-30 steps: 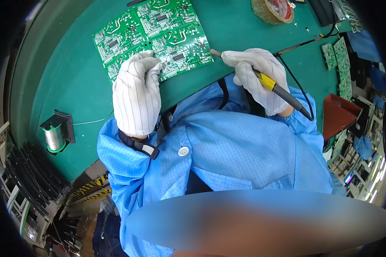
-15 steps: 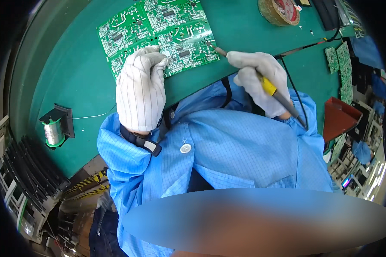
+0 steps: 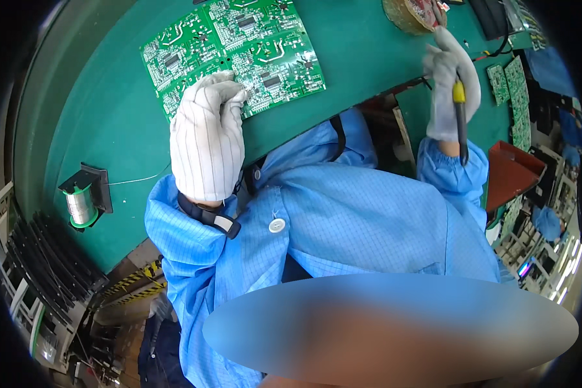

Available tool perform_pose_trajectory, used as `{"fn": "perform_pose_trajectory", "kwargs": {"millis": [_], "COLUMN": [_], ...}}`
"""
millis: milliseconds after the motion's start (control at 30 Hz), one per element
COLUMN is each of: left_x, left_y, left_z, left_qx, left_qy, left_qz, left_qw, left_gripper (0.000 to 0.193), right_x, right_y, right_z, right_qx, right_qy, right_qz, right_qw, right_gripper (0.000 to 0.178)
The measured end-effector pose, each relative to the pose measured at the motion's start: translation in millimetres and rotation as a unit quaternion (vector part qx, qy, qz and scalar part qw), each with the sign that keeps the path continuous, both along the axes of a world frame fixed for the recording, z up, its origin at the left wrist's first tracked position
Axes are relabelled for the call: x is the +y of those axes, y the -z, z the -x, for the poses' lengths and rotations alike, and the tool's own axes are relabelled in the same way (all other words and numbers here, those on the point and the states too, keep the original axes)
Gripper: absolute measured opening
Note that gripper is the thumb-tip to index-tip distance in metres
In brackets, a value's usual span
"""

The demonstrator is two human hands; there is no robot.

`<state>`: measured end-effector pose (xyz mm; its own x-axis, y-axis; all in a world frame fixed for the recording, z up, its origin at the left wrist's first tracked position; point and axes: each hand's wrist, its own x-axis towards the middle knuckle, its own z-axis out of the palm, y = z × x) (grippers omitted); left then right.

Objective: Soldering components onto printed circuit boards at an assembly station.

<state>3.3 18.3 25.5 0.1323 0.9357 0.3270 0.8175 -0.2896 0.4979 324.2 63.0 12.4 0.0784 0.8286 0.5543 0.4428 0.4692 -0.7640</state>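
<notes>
My left hand (image 3: 207, 139), in a white striped glove, rests over the near edge of a green circuit board panel (image 3: 291, 61). Its fingers are pinched together. A thin solder wire (image 3: 134, 181) runs from a spool (image 3: 82, 205) at the left and passes under this hand; the end is hidden by the glove. Gloved as well, my right hand (image 3: 449, 81) is closed round a soldering iron (image 3: 460, 107) with a yellow and grey handle. It is at the upper right, beside a round tub (image 3: 404, 16); the iron's tip is hard to make out.
The green bench top (image 3: 362, 61) carries the work. Smaller circuit boards (image 3: 517, 97) lie along the right, above a dark red bin (image 3: 514, 171). A black cable (image 3: 503, 52) and a dark object are at the far right. Curved black strips (image 3: 48, 265) stand in a rack at the left.
My right hand has moved right and away from the panel, taking the soldering iron toward the round tub. The left hand stays on the panel; the whole view has shifted slightly.
</notes>
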Motion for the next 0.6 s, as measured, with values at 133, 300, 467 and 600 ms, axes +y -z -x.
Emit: {"fn": "perform_pose_trajectory", "kwargs": {"millis": [133, 300, 467, 600], "left_x": [0, -1, -3, -6], "left_y": [0, -2, -5, -6], "left_z": [0, -2, -4, -1], "left_qx": [-0.003, 0.007, 0.013, -0.039], "left_qy": [0.0, -0.006, -0.012, 0.002], "left_qz": [0.0, 0.01, 0.019, -0.001], "left_qw": [1.0, 1.0, 1.0, 0.999], "left_gripper": [0.013, 0.012, 0.009, 0.014], "right_x": [4, 4, -8, -10], "right_y": [8, 5, -2, 10], "right_z": [-21, -19, 2, 17], "right_qx": [-0.012, -0.027, 0.067, 0.072], "right_qy": [-0.028, 0.011, -0.082, -0.199], "right_qz": [0.181, 0.182, 0.188, 0.219], "right_qw": [0.983, 0.983, 0.976, 0.953], "right_gripper": [0.062, 0.059, 0.055, 0.042]}}
